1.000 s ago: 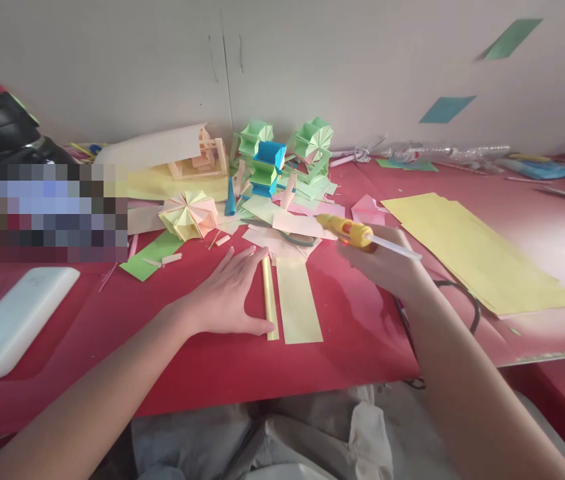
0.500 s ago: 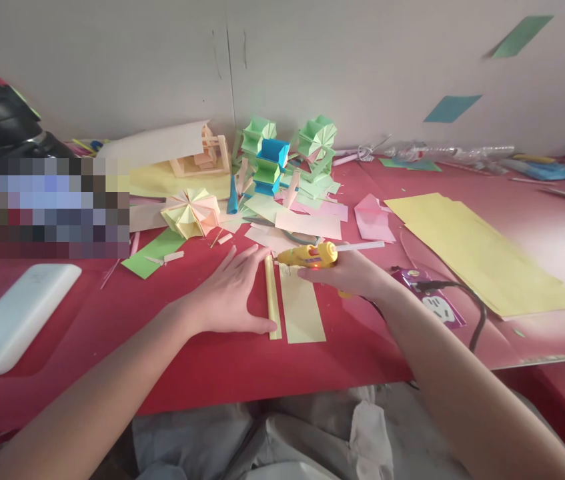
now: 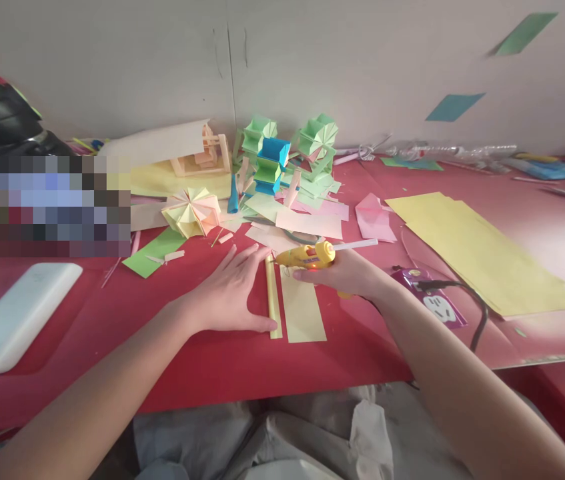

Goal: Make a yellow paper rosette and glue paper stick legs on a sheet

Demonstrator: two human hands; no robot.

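My right hand (image 3: 355, 272) grips a yellow hot glue gun (image 3: 307, 255), with a clear glue stick (image 3: 359, 245) sticking out of its back and a red light glowing. The nozzle touches or nearly touches the top of a narrow folded strip of yellow paper (image 3: 273, 293). Stretched out flat on the table, my left hand (image 3: 229, 293) has its fingers at the strip's upper end and its thumb on the lower end. Right of the strip lies a flat pale yellow paper rectangle (image 3: 305, 307), its top partly covered by the gun and my right hand.
Behind my hands stand green folded-paper wheels (image 3: 318, 137), a blue-green one (image 3: 271, 167) and a cream-pink one (image 3: 191, 212) among paper scraps. At right are a purple power strip (image 3: 437, 303) with a black cable and yellow sheets (image 3: 482, 253); at left, a white power bank (image 3: 22, 317).
The glue gun and my right hand have shifted slightly left, bringing the nozzle closer to the top of the folded strip. My left hand stays in place.
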